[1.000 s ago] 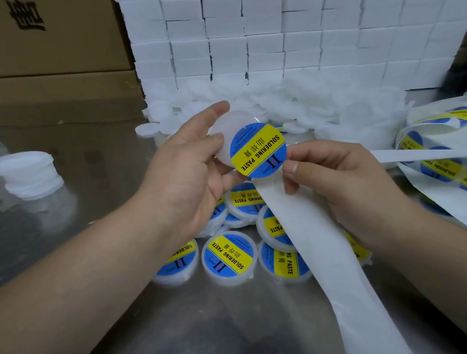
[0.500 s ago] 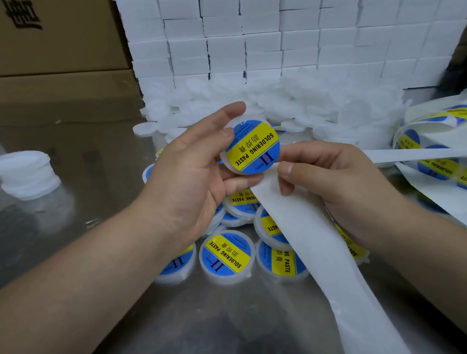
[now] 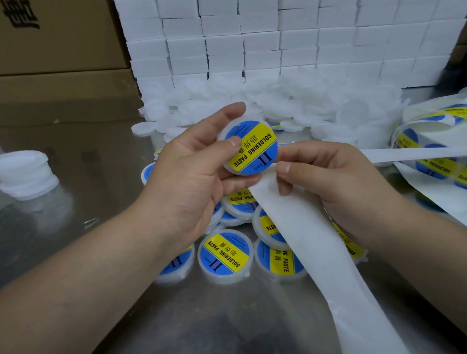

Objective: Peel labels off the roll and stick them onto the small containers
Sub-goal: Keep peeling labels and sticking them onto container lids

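My left hand (image 3: pixel 195 174) holds a small round white container (image 3: pixel 249 147) whose top carries a blue and yellow "SOLDERING PASTE" label; the thumb presses on the label's left part. My right hand (image 3: pixel 337 184) pinches the white backing strip (image 3: pixel 326 253) just below the container. The strip trails down toward the near edge and off to the right to the label roll (image 3: pixel 451 163). Several labelled containers (image 3: pixel 225 256) lie on the metal table under my hands.
A heap of unlabelled white containers (image 3: pixel 262 103) lies behind my hands against a wall of stacked white boxes (image 3: pixel 270 32). A short stack of white lids (image 3: pixel 20 175) stands at the left. Cardboard boxes (image 3: pixel 40 52) fill the back left. The table (image 3: pixel 212 334) is shiny metal.
The label has gone from the strip's tip onto the container's top. My left thumb has moved onto the label, and the container has turned flatter toward me.
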A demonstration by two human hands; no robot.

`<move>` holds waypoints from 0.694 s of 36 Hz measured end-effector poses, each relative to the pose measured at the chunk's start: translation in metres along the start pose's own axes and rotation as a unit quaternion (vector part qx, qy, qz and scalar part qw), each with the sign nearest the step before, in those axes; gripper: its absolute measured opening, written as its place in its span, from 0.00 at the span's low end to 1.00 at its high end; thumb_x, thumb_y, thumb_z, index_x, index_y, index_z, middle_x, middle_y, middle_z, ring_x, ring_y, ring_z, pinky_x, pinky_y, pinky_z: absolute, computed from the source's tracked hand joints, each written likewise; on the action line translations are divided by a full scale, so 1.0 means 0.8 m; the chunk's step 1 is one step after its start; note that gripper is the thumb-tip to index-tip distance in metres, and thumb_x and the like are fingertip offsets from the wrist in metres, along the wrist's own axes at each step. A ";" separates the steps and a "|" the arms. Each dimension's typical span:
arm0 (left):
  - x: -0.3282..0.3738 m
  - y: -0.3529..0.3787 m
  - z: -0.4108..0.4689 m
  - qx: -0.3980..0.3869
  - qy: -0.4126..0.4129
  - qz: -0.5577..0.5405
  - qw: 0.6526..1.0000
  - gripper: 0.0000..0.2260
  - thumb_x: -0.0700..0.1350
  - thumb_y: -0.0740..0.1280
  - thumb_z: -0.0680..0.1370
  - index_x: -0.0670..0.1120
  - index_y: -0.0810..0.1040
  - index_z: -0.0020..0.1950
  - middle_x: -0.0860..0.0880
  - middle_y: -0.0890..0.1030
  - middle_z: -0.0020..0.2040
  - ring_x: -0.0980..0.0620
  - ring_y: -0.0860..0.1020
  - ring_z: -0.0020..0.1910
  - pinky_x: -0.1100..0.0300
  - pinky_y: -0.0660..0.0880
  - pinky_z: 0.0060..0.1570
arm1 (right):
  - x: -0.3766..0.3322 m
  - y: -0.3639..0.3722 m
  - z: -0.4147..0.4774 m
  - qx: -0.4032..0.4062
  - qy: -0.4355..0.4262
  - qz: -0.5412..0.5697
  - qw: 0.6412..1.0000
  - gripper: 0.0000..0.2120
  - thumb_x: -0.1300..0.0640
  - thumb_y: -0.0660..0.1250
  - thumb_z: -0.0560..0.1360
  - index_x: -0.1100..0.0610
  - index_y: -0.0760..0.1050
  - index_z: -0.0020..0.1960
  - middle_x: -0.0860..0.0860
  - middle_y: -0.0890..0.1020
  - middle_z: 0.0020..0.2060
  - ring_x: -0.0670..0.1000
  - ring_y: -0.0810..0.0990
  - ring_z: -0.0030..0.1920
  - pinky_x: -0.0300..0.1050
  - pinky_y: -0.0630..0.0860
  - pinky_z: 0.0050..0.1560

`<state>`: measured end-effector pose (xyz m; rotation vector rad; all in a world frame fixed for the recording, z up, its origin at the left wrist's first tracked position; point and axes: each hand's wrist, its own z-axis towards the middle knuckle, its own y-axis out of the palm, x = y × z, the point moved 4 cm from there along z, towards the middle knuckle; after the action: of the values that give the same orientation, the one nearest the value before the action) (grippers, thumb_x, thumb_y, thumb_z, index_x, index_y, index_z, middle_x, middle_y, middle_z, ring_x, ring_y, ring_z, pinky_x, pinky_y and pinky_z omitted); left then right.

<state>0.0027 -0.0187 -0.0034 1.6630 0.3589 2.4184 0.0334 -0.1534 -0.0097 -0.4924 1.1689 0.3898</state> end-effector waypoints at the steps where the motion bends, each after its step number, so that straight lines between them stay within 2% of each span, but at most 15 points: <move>1: 0.000 0.000 0.000 0.000 0.000 0.002 1.000 0.14 0.35 0.59 0.77 0.52 0.78 0.52 0.53 0.84 0.41 0.49 0.83 0.42 0.56 0.80 0.39 | 0.000 0.000 0.000 0.000 0.000 0.001 1.000 0.11 0.54 0.64 0.66 0.44 0.84 0.40 0.45 0.77 0.26 0.42 0.74 0.32 0.38 0.70 0.41; 25: 0.000 0.001 -0.001 0.004 0.018 0.045 0.999 0.15 0.34 0.60 0.77 0.54 0.78 0.50 0.54 0.84 0.42 0.50 0.83 0.42 0.57 0.80 0.40 | 0.001 0.000 -0.001 0.005 0.006 0.011 1.000 0.10 0.55 0.64 0.65 0.47 0.84 0.39 0.46 0.76 0.25 0.44 0.73 0.32 0.40 0.70 0.41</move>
<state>0.0017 -0.0193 -0.0035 1.6762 0.3059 2.5174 0.0331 -0.1534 -0.0103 -0.4747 1.1875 0.4003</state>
